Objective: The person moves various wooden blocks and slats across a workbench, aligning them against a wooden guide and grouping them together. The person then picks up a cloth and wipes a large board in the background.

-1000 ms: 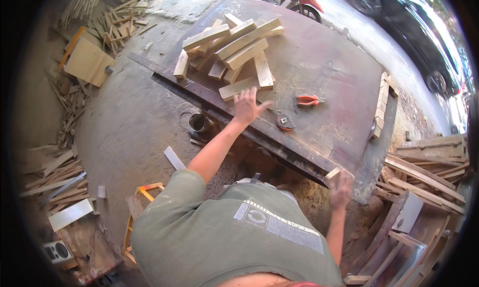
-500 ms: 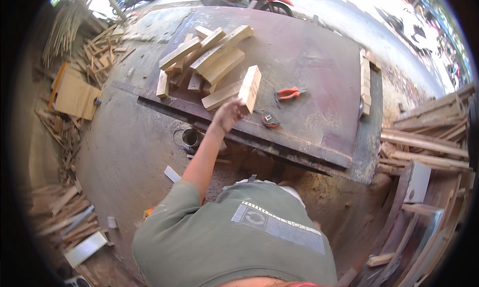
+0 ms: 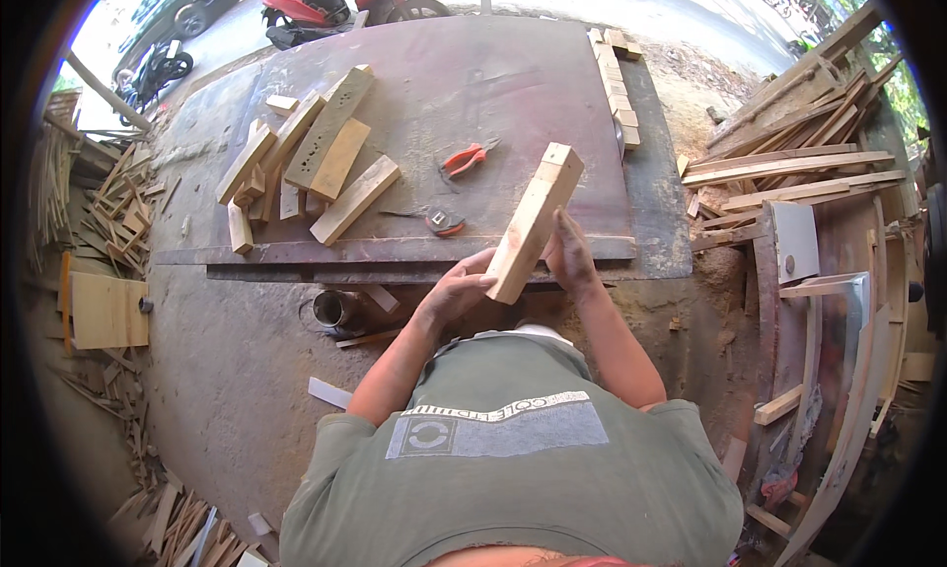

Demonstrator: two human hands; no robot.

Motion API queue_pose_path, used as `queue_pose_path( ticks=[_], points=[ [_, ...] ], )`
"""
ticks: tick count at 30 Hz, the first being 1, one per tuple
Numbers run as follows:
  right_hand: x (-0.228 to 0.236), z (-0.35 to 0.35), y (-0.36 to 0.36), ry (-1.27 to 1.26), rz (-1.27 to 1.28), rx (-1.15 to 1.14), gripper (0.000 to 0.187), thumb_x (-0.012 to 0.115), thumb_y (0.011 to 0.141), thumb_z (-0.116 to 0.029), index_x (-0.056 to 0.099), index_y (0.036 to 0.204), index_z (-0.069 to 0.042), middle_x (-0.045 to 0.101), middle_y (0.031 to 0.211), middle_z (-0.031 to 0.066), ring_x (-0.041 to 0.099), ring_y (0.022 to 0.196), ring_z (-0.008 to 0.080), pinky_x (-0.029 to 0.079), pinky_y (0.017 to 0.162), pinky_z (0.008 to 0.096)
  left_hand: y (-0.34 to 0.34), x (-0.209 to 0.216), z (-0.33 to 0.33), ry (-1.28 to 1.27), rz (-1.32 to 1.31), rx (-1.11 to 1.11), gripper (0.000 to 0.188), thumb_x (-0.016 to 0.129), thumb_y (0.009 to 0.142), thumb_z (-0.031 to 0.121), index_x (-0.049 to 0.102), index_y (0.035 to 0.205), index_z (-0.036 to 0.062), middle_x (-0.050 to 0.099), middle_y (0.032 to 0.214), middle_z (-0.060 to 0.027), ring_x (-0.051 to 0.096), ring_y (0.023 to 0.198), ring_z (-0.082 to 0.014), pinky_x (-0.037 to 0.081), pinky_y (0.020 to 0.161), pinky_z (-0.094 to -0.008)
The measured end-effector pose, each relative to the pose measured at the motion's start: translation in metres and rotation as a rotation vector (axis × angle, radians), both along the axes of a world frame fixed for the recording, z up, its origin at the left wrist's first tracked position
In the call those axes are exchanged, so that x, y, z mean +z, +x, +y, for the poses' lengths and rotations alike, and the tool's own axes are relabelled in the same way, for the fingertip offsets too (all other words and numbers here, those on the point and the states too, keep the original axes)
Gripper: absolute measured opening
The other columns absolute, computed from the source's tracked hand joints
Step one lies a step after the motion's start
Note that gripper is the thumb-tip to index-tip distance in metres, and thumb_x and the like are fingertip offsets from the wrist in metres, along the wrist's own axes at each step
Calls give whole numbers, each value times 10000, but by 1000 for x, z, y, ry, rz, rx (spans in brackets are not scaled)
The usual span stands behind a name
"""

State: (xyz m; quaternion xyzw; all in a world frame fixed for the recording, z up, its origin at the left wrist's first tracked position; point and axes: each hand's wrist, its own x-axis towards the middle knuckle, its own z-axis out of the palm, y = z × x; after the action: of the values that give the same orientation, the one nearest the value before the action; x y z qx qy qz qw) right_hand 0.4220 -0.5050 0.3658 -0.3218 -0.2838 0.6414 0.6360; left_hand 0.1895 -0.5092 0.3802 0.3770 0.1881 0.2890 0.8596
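Between my hands, in front of my body near the table's front edge, a squared block of pale wood (image 3: 534, 224) is held tilted. My left hand (image 3: 462, 283) grips its lower near end, thumb on the side. Toward the upper end, my right hand (image 3: 569, 251) has its fingers against the right face. Beyond the block, red-handled pliers (image 3: 468, 159) lie on the dark table (image 3: 533, 84), with a tape measure (image 3: 444, 221) closer to the front edge. A heap of wooden blocks (image 3: 316, 153) lies at the table's left, some showing holes.
A row of wood blocks (image 3: 614, 89) lines the table's right edge. Timber planks (image 3: 789, 168) are stacked at the right. A metal can (image 3: 336, 312) stands on the floor below the table. Offcuts (image 3: 123, 212) litter the left side. A red motorbike (image 3: 306, 0) stands beyond the table.
The wood block has come off the pile side toward my body. My right hand has come into view and joined the left on it. The view has turned right.
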Motion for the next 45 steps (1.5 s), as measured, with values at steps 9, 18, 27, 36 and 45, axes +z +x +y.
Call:
queue_pose_path(
  ticks=[9,18,27,36,45],
  points=[
    [4,15,24,68,258,305,779,728,939,-408,413,1559,-55,645,1311,212,677,1136,340,578,957,499,5,-64,-1,-107,208,226,529,606,1049,328,543,1447,-15,619,1413,-148,618,1239,-242,462,1086,-399],
    [-10,50,130,30,-1930,348,764,857,816,-400,563,1456,-103,607,1273,159,594,1240,323,459,1062,451,-134,-126,34,1063,1846,454,954,658,921,649,299,1624,114,148,1711,-200,80,1600,-377,62,1222,-706],
    [-76,40,181,123,-2059,379,698,837,821,-374,594,1427,-128,613,1243,158,583,1207,376,477,1063,490,-159,-168,39,1214,1754,479,977,573,939,715,201,1665,177,92,1740,-108,-11,1616,-330,-80,1211,-702],
    [-90,42,126,435,-2174,246,1120,809,750,-644,400,1546,29,507,1402,249,462,1364,411,339,1203,530,-158,-159,41,1206,1746,502,947,606,938,683,251,1652,174,157,1726,-111,31,1614,-329,-56,1221,-689],
    [-123,19,85,488,-2148,-69,1412,744,548,-878,356,1562,26,429,1427,254,380,1384,448,216,1248,606,-160,-158,35,1217,1732,515,955,627,906,705,287,1628,179,168,1700,-122,64,1602,-361,-29,1191,-741]
  ],
)
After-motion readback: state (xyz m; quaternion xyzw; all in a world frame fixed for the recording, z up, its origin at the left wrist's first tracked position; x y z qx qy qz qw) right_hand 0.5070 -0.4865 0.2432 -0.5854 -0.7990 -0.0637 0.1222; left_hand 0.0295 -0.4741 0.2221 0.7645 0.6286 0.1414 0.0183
